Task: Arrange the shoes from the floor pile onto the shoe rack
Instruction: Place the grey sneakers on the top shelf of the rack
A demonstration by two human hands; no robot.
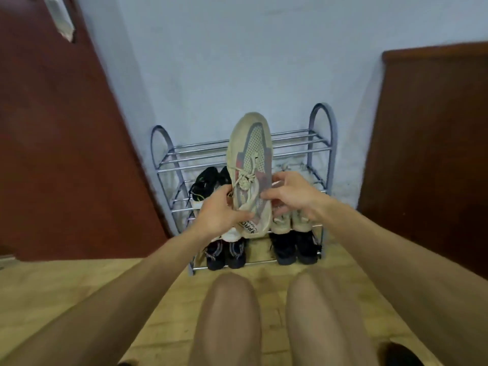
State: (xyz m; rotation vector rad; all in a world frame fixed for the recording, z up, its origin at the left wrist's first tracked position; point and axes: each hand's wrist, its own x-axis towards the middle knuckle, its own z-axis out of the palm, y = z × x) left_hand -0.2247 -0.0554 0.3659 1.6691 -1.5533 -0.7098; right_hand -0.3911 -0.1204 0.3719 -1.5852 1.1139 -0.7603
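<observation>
Sneaker (249,165) is up in both my hands, toe pointing up: left hand (220,210) grips its heel side, right hand (288,194) pinches the other edge, shoe rack (320,143) right behind.

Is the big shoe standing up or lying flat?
Standing up: the beige sneaker is held toe-up, heel down, by the left hand and right hand.

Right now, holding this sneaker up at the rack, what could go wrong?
The left hand and right hand grip the sneaker low, toe up, so it may tip. Its laces look loose and could catch on the rack bars. The lower shelves already hold shoes, so pushing it in there might knock a pair off.
</observation>
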